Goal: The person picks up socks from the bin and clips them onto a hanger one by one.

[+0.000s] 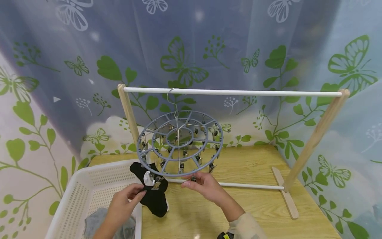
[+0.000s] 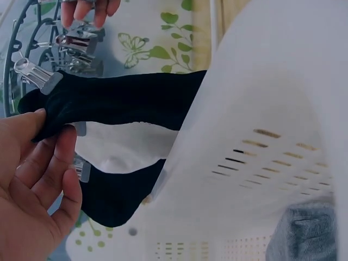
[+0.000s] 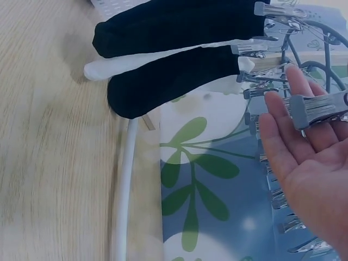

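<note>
A round grey clip hanger [image 1: 168, 174] hangs by its metal hook from a white bar. Black socks [image 1: 158, 205] and a white sock [image 2: 122, 147] dangle from clips on its near left side. My left hand [image 1: 122, 204] pinches the upper edge of one black sock [image 2: 130, 98] between thumb and fingers, right beside a metal clip [image 2: 38, 75]. Under the hanger's near rim is my right hand [image 1: 206, 187], palm up with loosely bent fingers. A clip [image 3: 312, 111] hangs in front of those fingers; whether they touch it, I cannot tell.
A white perforated basket [image 1: 68, 192] stands at the left with grey cloth [image 1: 95, 222] inside. The rack's white top bar [image 1: 253, 93] spans wooden posts [image 1: 319, 136] on a wooden table [image 1: 250, 166]. Several bare clips [image 1: 212, 167] hang around the hanger. A patterned curtain [image 1: 226, 33] covers the back.
</note>
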